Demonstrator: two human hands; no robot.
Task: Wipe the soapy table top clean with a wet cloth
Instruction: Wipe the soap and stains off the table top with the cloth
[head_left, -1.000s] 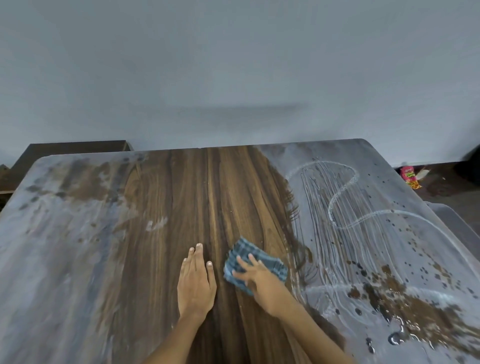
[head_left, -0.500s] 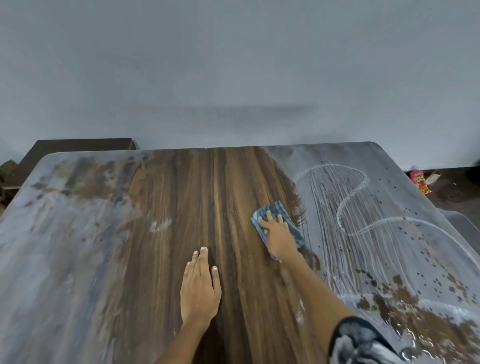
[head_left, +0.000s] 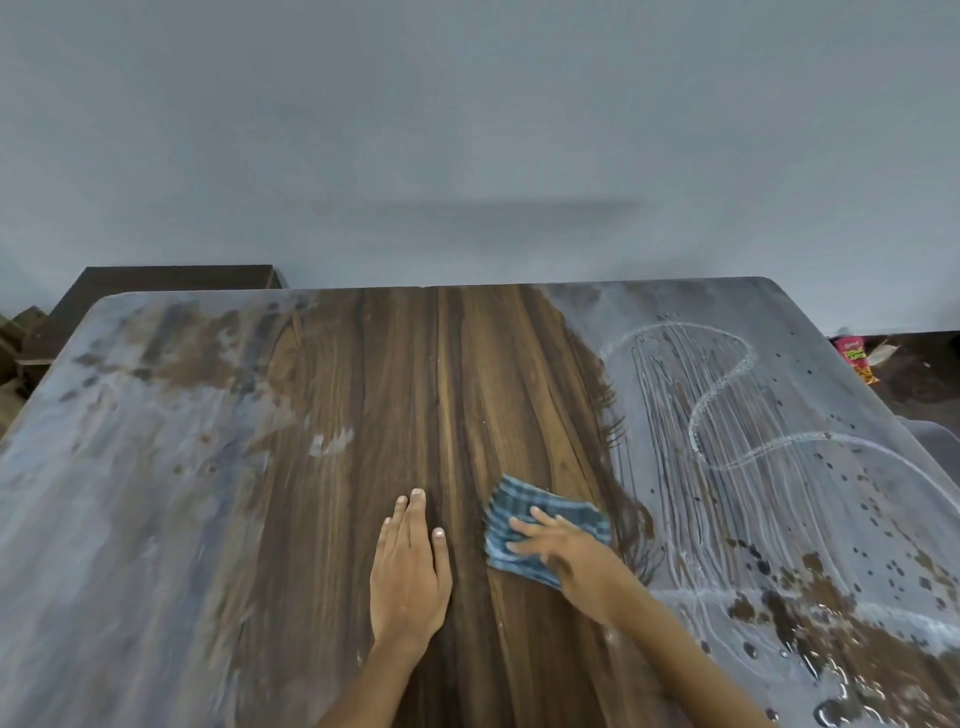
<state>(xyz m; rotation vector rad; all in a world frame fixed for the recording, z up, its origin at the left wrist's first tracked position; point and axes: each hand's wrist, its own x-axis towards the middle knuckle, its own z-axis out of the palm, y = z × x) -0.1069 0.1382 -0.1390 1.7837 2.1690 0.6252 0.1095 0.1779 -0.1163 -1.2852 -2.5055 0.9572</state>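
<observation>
Checked blue cloth (head_left: 545, 525) pressed flat under our right hand (head_left: 571, 558), fingers straight, to scrub; left hand (head_left: 410, 571) splayed on counter (head_left: 156, 467) near front edge, bracing us.

The worktop (head_left: 457, 395) is dark brown wood or a wood-grain laminate, with long streaked grain showing matt and smooth down its middle strip. On both sides a pale grey soapy film (head_left: 119, 493) dulls it, streaked and patchy. On the right the film carries thin combed lines and white foamy trails (head_left: 727, 374), with glossy wet droplets (head_left: 831, 717) near the front corner. The cloth (head_left: 540, 519) is soft woven fabric in a blue check. The wall (head_left: 467, 130) behind is plain, matt and grey.
</observation>
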